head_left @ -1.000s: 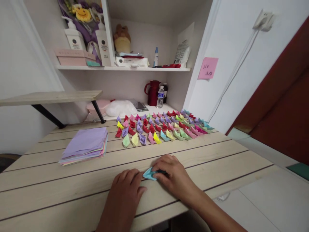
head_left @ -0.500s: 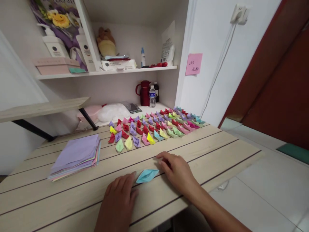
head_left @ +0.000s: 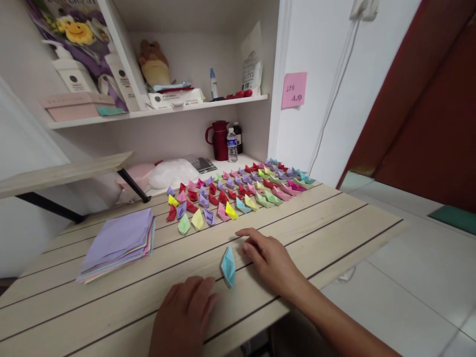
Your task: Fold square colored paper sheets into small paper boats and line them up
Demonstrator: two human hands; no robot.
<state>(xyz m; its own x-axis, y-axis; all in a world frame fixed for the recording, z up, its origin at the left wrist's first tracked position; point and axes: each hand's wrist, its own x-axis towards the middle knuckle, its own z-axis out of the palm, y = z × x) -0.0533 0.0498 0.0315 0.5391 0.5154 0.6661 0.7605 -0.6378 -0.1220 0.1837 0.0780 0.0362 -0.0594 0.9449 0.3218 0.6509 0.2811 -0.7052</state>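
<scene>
A light blue folded paper boat lies on the wooden table, its long axis pointing away from me. My right hand rests just right of it, fingers loosely curled and apart, fingertips close to the boat but holding nothing. My left hand lies flat on the table near the front edge, a little left of and below the boat, fingers stretched out. Beyond them stand rows of several coloured paper boats.
A stack of pastel paper sheets with a purple top sheet lies at the left. A red jug, a water bottle and a plastic bag sit at the back under a shelf. The table's right edge drops to a white tiled floor.
My right hand let go of the blue boat, which now lies turned lengthwise away from me. My left hand drew back toward the front edge. The camera shifted right.
</scene>
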